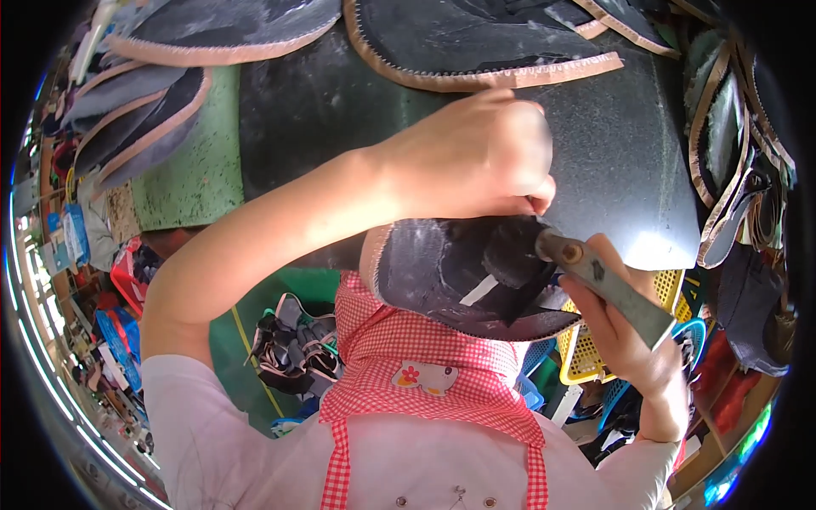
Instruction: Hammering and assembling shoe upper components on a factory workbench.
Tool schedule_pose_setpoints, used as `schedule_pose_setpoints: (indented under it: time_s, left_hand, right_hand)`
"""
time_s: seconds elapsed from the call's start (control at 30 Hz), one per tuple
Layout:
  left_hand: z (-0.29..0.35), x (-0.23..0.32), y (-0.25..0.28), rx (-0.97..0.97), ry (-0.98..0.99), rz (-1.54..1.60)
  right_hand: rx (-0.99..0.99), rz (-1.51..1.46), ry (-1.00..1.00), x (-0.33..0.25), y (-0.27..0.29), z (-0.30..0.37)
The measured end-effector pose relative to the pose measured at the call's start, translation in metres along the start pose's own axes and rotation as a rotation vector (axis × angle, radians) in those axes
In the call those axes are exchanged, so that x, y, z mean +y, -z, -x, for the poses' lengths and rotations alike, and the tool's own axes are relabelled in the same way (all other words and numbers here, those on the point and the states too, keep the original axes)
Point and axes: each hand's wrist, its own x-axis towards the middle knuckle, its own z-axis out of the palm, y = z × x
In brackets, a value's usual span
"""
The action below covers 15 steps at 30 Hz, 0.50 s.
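My left hand point(489, 157) is closed and slightly blurred, its fingertips bent down at the top edge of a black shoe upper point(425, 268). That upper has a tan stitched border and a small white strip point(478, 290) on its dark inner face. It hangs over the near edge of a dark work board point(314, 127). In my right hand point(625, 344) is a hammer point(610, 287) with a worn metal head, its narrow end close to the upper beside my left fingertips. Most of the hammer's handle is hidden by its head and my hand.
More black uppers with tan borders point(476, 81) lie along the board's far side, and others point(140, 115) rest on a green surface point(191, 157) at the left. Further pieces hang at the right. Below stand a yellow basket point(582, 357) and a heap of shoe parts point(295, 348).
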Motion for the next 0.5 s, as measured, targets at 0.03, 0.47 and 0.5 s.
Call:
schedule_pose_setpoints:
  time_s: [0.03,0.47,0.5]
  left_hand:
    - [0.001,-0.003,0.001,-0.006,-0.007,0.01]
    - [0.005,-0.004,0.008,-0.032,-0.179,-0.167]
    - [0.005,-0.005,0.006,0.003,-0.191,-0.188]
  right_hand:
    - [0.004,-0.006,-0.011,0.005,-0.002,0.001]
    - [0.004,-0.035,0.013,0.007,0.013,-0.023]
    - [0.064,-0.019,-0.038,-0.001,0.017,-0.024]
